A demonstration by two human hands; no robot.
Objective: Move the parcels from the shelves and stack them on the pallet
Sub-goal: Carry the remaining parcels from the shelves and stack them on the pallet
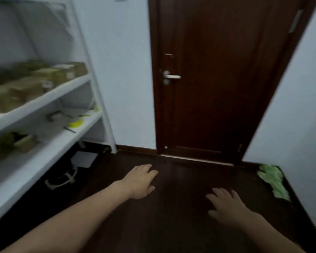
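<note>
The shelves (44,100) were white; the parcels (26,88) on them tan with pale labels. A yellow item (76,123) lay near a shelf's right end. The door (217,70) was dark red-brown, its handle (172,76) silver, the wall (120,70) pale blue-white, the floor (181,176) dark brown.

Two hands (140,181) (226,205), one door (217,79), perhaps six parcels (26,88)

"Carriers, quick?"

"At left a white metal shelving rack (44,105), plus the dark wood-plank floor (171,225)."

"On the rack?"

"Middle board has brown cardboard parcels (35,81) packed side by side, blurred. The board below has a small brown cardboard box (26,142) and a flat yellow round object (76,123), well apart."

"Floor?"

"A crumpled light-green cloth or bag (274,181) lies against the right wall. There's a white flat panel (84,158) under the rack's far end; can't tell what it is."
</note>
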